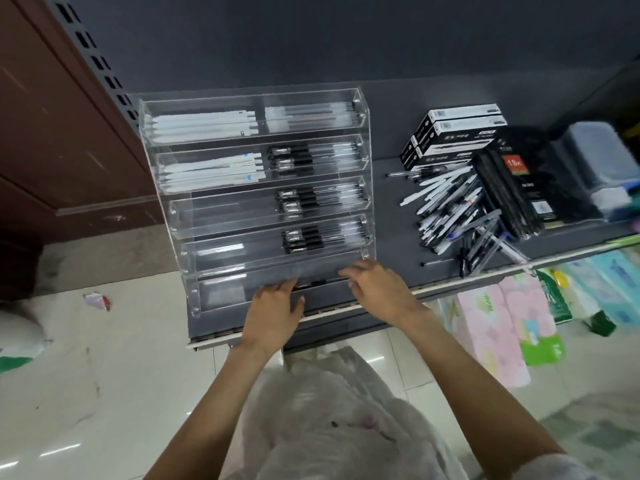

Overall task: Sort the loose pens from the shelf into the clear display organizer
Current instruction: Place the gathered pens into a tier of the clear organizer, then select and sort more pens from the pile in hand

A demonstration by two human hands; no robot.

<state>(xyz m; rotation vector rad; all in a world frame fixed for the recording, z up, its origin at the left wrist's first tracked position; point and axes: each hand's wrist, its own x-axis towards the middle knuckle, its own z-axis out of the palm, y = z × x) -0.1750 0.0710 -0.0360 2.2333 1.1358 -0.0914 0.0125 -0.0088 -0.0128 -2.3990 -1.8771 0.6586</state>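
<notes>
The clear display organizer (173,216) stands tiered on the left of the grey shelf (391,209). Its upper tiers hold white pens (204,124) on the left and black-grip pens (298,155) on the right. At the lowest tier, my left hand (277,308) and my right hand (377,289) hold the two ends of a blurred bundle of clear pens (313,277) with dark grips. The bundle lies across the tier's right compartment. A heap of loose pens (450,209) lies on the shelf to the right of the organizer.
Black-and-white pen boxes (450,133), black notebooks (512,188) and grey-blue plastic containers (588,161) crowd the shelf's right side. Tissue packs (495,327) hang below the shelf edge (467,278). A white plastic bag (329,410) sits below my arms over a tiled floor.
</notes>
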